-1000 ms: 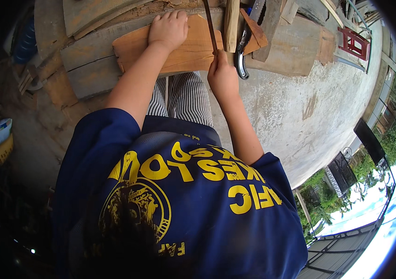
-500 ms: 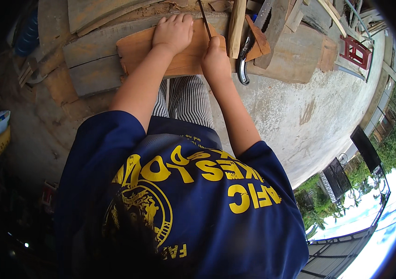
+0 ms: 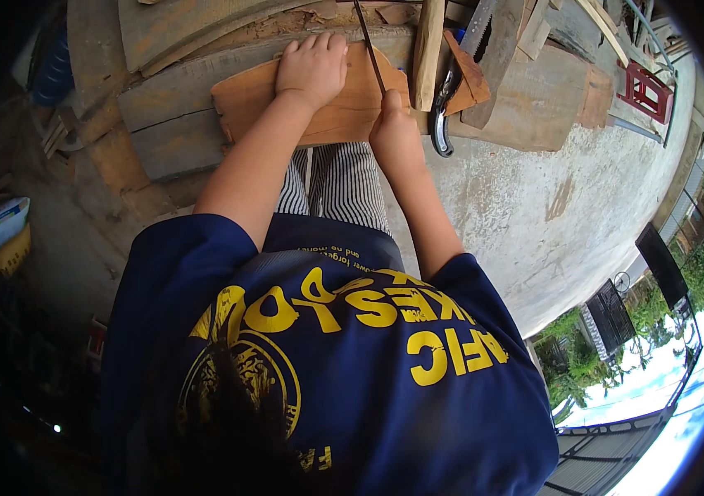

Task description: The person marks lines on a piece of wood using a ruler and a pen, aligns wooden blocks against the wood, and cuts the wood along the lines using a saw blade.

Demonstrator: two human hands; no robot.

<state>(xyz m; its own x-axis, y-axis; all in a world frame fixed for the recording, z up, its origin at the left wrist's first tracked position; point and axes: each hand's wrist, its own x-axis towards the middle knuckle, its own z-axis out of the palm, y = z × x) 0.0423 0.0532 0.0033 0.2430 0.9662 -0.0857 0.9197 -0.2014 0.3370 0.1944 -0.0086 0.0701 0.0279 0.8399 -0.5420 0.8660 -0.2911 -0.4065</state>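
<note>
A reddish-brown wooden board lies across grey planks in front of me, above my striped trousers. My left hand rests palm down on it, fingers stretched toward its far edge. My right hand is at the board's near right part, closed around the grip end of a long, thin dark-bladed tool. The blade slants away across the board past its far edge. It shows as a narrow strip, so I cannot tell if it is a saw or a file. My fingers hide the grip.
Right of the board lie a wooden stick, a toothed saw blade, a black and silver handle and a reddish-brown offcut. Grey planks extend left. A dark red plastic stool stands far right, a blue bottle far left.
My right hand has drawn the dark-bladed tool nearer to me along the board. My left hand stays in place on the board. The whole view has shifted slightly.
</note>
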